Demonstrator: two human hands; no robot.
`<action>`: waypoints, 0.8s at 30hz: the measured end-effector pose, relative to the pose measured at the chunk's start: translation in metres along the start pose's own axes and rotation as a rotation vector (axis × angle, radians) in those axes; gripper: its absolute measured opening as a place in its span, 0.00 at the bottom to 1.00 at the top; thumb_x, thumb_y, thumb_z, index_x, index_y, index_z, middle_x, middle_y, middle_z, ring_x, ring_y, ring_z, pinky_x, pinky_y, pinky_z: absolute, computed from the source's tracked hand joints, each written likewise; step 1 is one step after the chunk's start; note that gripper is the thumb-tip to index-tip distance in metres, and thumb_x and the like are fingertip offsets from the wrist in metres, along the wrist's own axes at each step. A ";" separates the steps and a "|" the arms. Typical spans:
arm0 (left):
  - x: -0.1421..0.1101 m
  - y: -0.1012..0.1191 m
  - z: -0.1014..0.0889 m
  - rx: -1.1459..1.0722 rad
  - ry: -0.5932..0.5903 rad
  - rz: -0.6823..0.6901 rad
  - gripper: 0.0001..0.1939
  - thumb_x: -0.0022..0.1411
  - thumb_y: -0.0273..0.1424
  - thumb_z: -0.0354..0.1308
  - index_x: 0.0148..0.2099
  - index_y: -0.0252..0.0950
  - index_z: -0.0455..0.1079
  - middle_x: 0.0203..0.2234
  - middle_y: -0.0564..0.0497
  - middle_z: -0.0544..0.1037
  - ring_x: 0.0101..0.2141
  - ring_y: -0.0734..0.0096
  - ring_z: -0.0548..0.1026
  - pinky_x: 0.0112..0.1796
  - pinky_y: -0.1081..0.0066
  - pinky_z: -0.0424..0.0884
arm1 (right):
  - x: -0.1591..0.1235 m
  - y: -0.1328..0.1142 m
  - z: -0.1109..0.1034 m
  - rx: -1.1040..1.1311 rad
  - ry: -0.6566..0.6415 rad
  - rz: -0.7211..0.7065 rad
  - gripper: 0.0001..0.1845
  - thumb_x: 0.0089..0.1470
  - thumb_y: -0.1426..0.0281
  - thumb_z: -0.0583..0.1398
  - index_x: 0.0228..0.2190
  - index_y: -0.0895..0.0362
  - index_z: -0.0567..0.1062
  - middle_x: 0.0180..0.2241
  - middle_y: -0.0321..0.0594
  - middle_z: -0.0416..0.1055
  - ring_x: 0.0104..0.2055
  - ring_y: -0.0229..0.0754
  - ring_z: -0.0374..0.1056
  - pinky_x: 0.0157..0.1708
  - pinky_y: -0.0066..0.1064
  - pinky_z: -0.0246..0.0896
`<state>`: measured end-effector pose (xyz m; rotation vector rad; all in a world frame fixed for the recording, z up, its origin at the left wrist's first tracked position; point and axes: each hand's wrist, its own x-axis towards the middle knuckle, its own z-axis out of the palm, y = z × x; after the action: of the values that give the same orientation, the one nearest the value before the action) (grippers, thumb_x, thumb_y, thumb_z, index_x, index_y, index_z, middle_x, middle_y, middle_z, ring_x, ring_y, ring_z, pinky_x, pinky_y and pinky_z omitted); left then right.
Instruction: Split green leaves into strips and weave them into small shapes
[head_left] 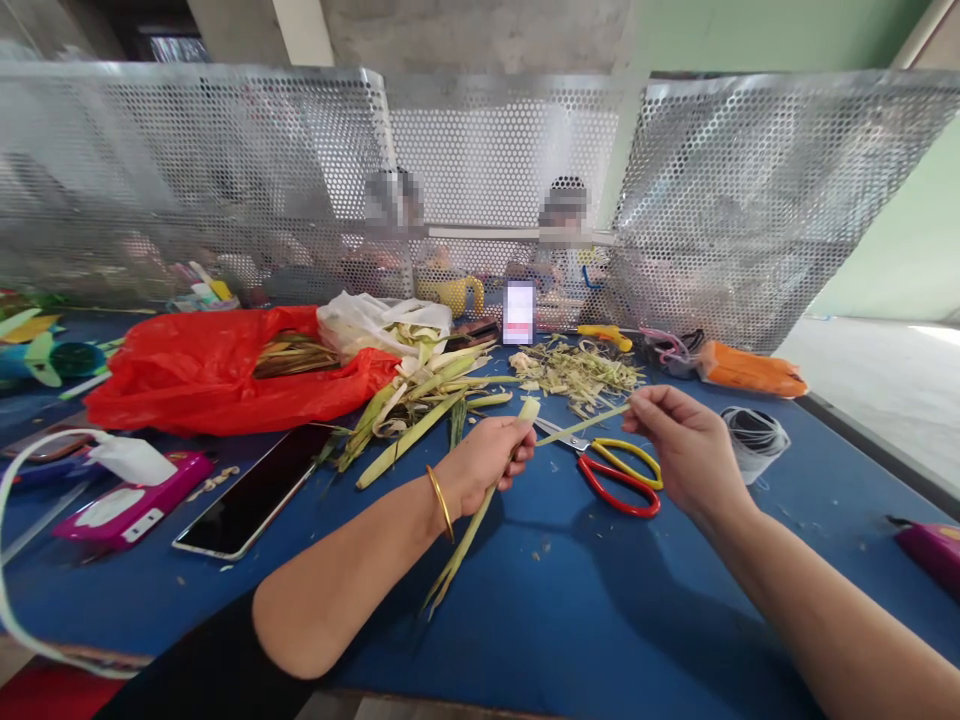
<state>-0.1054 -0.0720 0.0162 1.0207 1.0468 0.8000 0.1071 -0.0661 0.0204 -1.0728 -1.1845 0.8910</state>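
Note:
My left hand [495,460], with a gold bangle at the wrist, is closed round a bundle of pale green plant leaves [471,540] whose split ends hang toward me. From its top a thin leaf strip [581,428] runs to the right. The strip's far end is pinched between the thumb and fingers of my right hand [679,440]. Below the strip, scissors [619,480] with one red and one yellow handle lie on the blue table, blades pointing left. Behind my left hand is a pile of long husk-like leaves [420,410].
A red plastic bag [187,370] with dry strips lies left, near a dark phone [251,490] and a purple power strip [142,500]. Leaf scraps [585,370], a lit phone [519,312], an orange packet [750,370] and a wire coil [756,440] lie beyond. A perforated screen [510,150] stands behind; people sit past it.

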 end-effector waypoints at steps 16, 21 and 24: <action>0.009 0.008 -0.011 -0.124 0.275 0.077 0.12 0.64 0.31 0.50 0.28 0.33 0.65 0.23 0.52 0.72 0.18 0.81 0.67 0.16 0.80 0.56 | -0.003 -0.020 -0.014 -0.080 -0.707 0.277 0.12 0.45 0.62 0.67 0.23 0.58 0.75 0.17 0.35 0.70 0.17 0.34 0.61 0.19 0.27 0.56; -0.002 -0.001 0.007 -0.112 -0.057 -0.004 0.13 0.64 0.32 0.51 0.30 0.31 0.70 0.30 0.44 0.78 0.25 0.70 0.77 0.27 0.72 0.71 | -0.020 -0.010 0.011 -0.177 -0.604 0.129 0.11 0.46 0.62 0.66 0.23 0.58 0.76 0.21 0.34 0.70 0.24 0.35 0.64 0.27 0.28 0.60; -0.007 -0.011 0.019 -0.143 -0.173 -0.091 0.10 0.63 0.30 0.52 0.35 0.30 0.72 0.30 0.43 0.79 0.27 0.69 0.78 0.32 0.70 0.72 | -0.022 0.001 0.019 -0.183 -0.475 0.081 0.12 0.45 0.61 0.66 0.24 0.58 0.75 0.21 0.33 0.70 0.25 0.35 0.64 0.28 0.28 0.61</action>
<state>-0.0890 -0.0873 0.0108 0.8975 0.8692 0.6894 0.0842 -0.0836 0.0141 -1.0928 -1.6496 1.1577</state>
